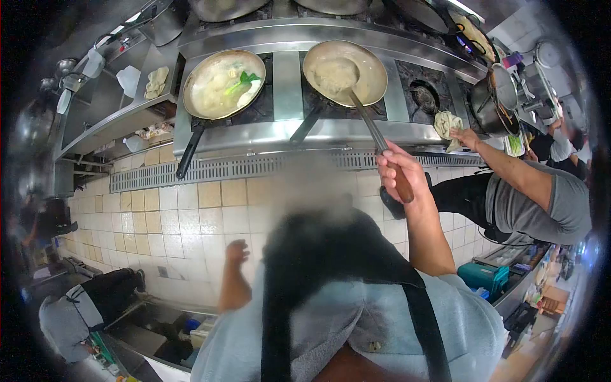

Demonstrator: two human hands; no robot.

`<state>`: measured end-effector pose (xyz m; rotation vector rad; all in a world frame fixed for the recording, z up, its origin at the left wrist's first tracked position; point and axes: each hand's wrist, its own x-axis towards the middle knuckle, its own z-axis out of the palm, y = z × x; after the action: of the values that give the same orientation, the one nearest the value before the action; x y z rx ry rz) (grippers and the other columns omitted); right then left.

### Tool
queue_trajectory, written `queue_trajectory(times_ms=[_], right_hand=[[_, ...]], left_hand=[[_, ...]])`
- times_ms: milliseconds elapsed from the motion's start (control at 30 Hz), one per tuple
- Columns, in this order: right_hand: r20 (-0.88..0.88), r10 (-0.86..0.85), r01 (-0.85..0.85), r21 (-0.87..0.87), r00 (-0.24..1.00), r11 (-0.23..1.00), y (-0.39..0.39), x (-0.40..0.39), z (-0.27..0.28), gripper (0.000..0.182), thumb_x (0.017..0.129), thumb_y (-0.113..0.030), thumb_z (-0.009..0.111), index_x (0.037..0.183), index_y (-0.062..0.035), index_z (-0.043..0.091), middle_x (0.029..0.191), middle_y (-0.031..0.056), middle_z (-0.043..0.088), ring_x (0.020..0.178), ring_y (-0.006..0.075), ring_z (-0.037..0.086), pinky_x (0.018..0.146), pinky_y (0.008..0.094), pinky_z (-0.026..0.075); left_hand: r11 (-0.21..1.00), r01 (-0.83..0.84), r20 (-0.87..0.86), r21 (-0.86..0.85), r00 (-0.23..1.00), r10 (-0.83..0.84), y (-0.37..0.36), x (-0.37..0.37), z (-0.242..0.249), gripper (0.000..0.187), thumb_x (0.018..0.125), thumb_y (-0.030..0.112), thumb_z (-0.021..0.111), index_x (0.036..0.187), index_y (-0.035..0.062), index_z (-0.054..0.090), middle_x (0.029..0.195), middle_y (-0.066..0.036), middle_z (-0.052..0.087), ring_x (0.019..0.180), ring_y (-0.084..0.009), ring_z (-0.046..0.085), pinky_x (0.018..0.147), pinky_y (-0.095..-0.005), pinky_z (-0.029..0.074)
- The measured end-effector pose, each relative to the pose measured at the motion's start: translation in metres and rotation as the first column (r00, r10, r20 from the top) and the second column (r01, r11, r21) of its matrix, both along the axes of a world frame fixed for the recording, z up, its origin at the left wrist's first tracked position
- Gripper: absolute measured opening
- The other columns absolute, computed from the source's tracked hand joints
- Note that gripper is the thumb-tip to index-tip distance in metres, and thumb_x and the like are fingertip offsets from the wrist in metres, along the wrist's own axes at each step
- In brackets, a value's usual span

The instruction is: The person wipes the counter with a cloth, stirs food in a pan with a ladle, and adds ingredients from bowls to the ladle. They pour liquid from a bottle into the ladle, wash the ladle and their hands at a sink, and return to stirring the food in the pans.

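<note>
My right hand [400,170] is wrapped round the wooden handle of a ladle [370,121]. The ladle's bowl rests in the pale, creamy liquid of a frying pan [380,91] on the stove. To its left, a second frying pan [188,95] holds a pale, bubbling liquid with a green leafy vegetable [242,81] and a white lump. My left hand [237,252] hangs low at my left side, over the tiled floor. Its fingers are loosely bent and a little apart, with nothing visible in them. Neither pan handle is being touched.
A co-worker [541,197] on the right holds a cloth [448,126] near a bare burner [423,97] and a large pot [487,108]. Another person [83,312] bends at lower left. Shelves [114,127] stand left; a floor grate [254,167] runs before the stove.
</note>
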<state>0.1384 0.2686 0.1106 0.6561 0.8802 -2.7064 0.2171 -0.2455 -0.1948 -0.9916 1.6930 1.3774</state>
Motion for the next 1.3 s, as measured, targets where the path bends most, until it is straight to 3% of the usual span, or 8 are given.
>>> queue_trajectory(times_ms=[300,400,600,767,867,967,1200,1300], right_hand=[[-0.047,0.005,0.021,0.539,0.999,0.842,-0.008,0.031,0.014,0.06,0.087,-0.001,0.056,0.143,-0.0067,0.036,0.074,0.0042,0.054,0.048,0.0119,0.05,0.039,0.0256,0.041],[-0.056,0.027,0.02,0.694,0.998,0.72,-0.006,0.028,0.006,0.063,0.086,0.001,0.056,0.145,-0.0064,0.034,0.071,0.0013,0.053,0.047,0.0103,0.049,0.04,0.0252,0.041],[-0.008,-0.037,0.024,0.902,0.999,0.431,-0.008,0.0,-0.03,0.065,0.086,0.001,0.057,0.146,-0.0044,0.032,0.07,0.0006,0.051,0.05,0.0096,0.049,0.043,0.0263,0.042],[0.015,-0.04,0.015,0.752,0.999,0.659,-0.014,-0.02,-0.034,0.06,0.087,-0.003,0.057,0.142,-0.0048,0.034,0.075,0.0033,0.054,0.052,0.0112,0.05,0.042,0.0267,0.042],[0.017,-0.037,0.037,0.026,0.999,0.999,-0.002,-0.017,-0.018,0.023,0.091,-0.007,0.053,0.113,-0.0083,0.049,0.083,0.007,0.053,0.057,0.0093,0.048,0.041,0.0218,0.041],[-0.024,0.014,-0.015,-0.043,1.0,0.999,0.0,-0.007,-0.005,0.029,0.09,-0.005,0.054,0.118,-0.0066,0.046,0.081,0.008,0.054,0.054,0.0115,0.05,0.04,0.0241,0.041],[-0.032,0.006,0.008,0.425,0.999,0.905,-0.006,0.022,0.012,0.06,0.087,-0.005,0.057,0.142,-0.0049,0.034,0.076,0.0053,0.055,0.05,0.011,0.051,0.039,0.0233,0.041],[-0.071,0.018,0.024,0.55,0.997,0.835,-0.001,0.029,0.015,0.063,0.086,-0.001,0.057,0.144,-0.0051,0.033,0.074,0.0031,0.055,0.048,0.0105,0.05,0.039,0.0239,0.041]], left_hand=[[1.0,-0.008,0.038,-0.026,0.999,0.009,-0.016,0.021,-0.035,0.04,0.092,0.031,0.055,0.126,0.012,0.054,0.107,-0.007,0.064,0.077,-0.0214,0.062,0.064,-0.0393,0.046],[0.937,0.341,-0.304,-0.074,0.887,-0.347,-0.039,0.025,-0.086,0.04,0.092,0.031,0.055,0.126,0.012,0.054,0.107,-0.007,0.064,0.078,-0.0213,0.062,0.065,-0.0392,0.047],[0.997,0.034,-0.049,0.071,0.998,-0.031,0.003,-0.02,-0.007,0.041,0.093,0.032,0.053,0.129,0.0114,0.052,0.108,-0.007,0.063,0.081,-0.021,0.061,0.068,-0.0391,0.047],[0.996,0.025,-0.076,0.083,0.997,-0.019,0.005,-0.015,-0.012,0.041,0.092,0.031,0.055,0.128,0.0108,0.052,0.108,-0.007,0.063,0.078,-0.0206,0.062,0.065,-0.0377,0.048],[0.981,0.196,-0.185,-0.015,0.963,-0.195,-0.012,0.001,-0.044,0.041,0.092,0.031,0.056,0.127,0.0101,0.053,0.107,-0.007,0.064,0.075,-0.0206,0.062,0.063,-0.0369,0.049],[0.939,0.329,-0.29,-0.103,0.893,-0.345,-0.028,0.015,-0.077,0.042,0.092,0.031,0.057,0.127,0.0096,0.053,0.105,-0.007,0.064,0.074,-0.021,0.062,0.062,-0.0368,0.049],[0.963,0.242,-0.192,-0.117,0.946,-0.261,-0.026,0.038,-0.062,0.042,0.091,0.03,0.056,0.128,0.0098,0.053,0.104,-0.007,0.064,0.074,-0.0208,0.062,0.061,-0.0365,0.048],[0.996,-0.085,0.015,-0.015,0.996,0.085,-0.008,0.032,-0.026,0.042,0.091,0.029,0.056,0.128,0.0095,0.053,0.104,-0.007,0.064,0.073,-0.0201,0.061,0.061,-0.0362,0.048]])
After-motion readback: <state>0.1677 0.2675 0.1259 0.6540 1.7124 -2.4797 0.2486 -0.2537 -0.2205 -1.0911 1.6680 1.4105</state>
